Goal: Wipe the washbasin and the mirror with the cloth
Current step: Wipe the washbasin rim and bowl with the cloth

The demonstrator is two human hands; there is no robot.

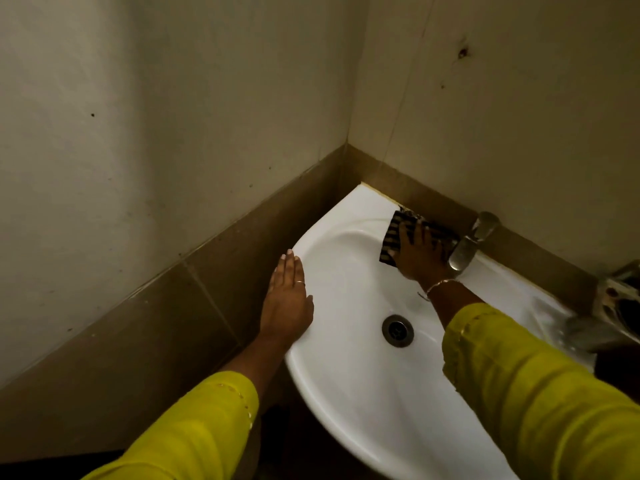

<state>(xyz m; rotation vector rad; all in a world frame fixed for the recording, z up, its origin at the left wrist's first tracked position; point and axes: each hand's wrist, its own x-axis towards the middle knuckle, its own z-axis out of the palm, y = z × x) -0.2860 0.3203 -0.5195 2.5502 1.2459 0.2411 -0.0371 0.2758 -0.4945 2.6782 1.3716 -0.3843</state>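
The cloth (392, 233), a dark striped rag, is lying flat on the far rim of the washbasin (346, 393), just left of the tap (465, 249). The person's right hand (419, 258) is pressing down on it with fingers spread and straight, not curled round it. The rag is looking soft, limp and light. I reckon it is going to bunch or slide on the glazed white surface unless the palm is bearing on it. A flat press over its middle seems right for wiping, and a pinch at one edge for lifting it off toward the mirror, which is not showing from here. The left hand (286, 304) is resting flat on the basin's left edge, fingers straight and together, well apart from the other hand and seemingly bracing. The basin is looking hard and slick, set into the corner of the walls. The drain (397, 330) is sitting nearer than the cloth, and a blurred metal holder (618, 303) is jutting in at the right.
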